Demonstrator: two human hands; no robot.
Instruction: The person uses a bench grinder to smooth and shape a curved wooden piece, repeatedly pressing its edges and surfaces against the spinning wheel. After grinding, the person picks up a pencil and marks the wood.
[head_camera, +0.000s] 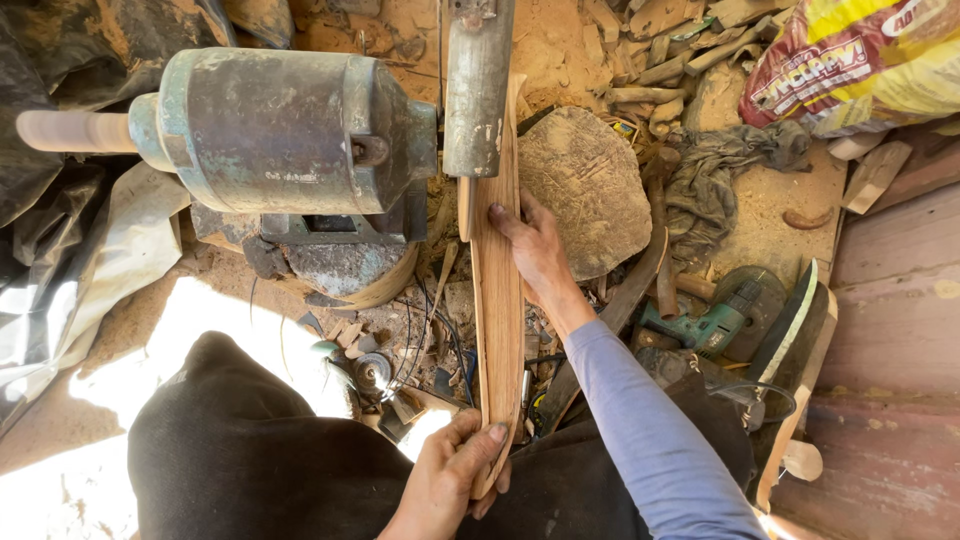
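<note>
While the long wooden strip (497, 300) lay lengthwise between the two hands, its far end rested against the upright grey sanding plate (477, 85) of the green motor (280, 130). The left hand (450, 480) gripped the near end, thumb on top and fingers curled around the edge. The right hand (537, 255), in a blue sleeve, pressed on the strip's middle, fingers wrapped over its side. A flat stone (585, 190) sat just beside that hand, a grey rag (715, 175) beyond it. A green power drill (715, 320) lay on the sawdust-covered floor (780, 215), near the right forearm.
</note>
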